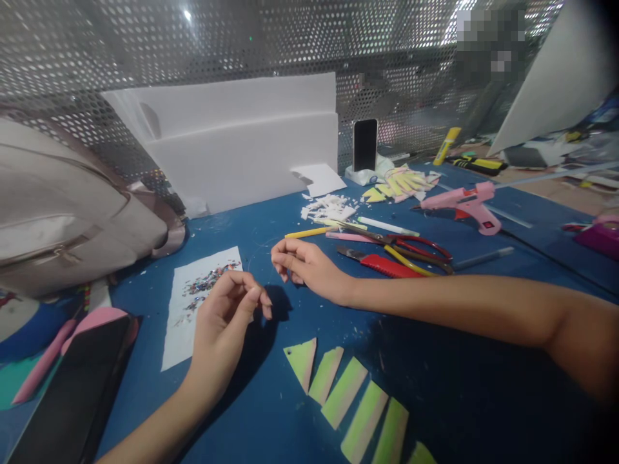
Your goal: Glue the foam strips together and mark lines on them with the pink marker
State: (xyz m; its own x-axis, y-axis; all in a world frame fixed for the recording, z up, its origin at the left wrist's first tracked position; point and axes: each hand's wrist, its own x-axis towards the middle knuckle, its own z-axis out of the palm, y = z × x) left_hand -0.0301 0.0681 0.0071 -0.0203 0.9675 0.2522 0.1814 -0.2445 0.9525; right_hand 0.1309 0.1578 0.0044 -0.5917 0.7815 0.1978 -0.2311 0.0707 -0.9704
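Note:
My left hand [227, 316] hovers beside a white paper sheet [181, 309] scattered with small multicoloured beads or sequins [206, 283]. Its fingers are curled, the thumb close against them; whatever they hold, if anything, is too small to see. Further right, my right hand [309, 267] has its thumb and fingers drawn together, also with nothing I can make out. A faint, thin curved line, like clear thread [257, 248], shows just left of it. Below the hands, several green-and-pink flat pieces [343, 393] lie in a row; the leftmost is triangular with a dark dot.
Right of my hands lie a red cutter [391, 265], scissors [420, 248], pens and a pink glue gun [461, 205]. White scraps [329, 207] and a standing phone [365, 145] are behind. A dark phone [72, 393] and a bag [62, 206] are left.

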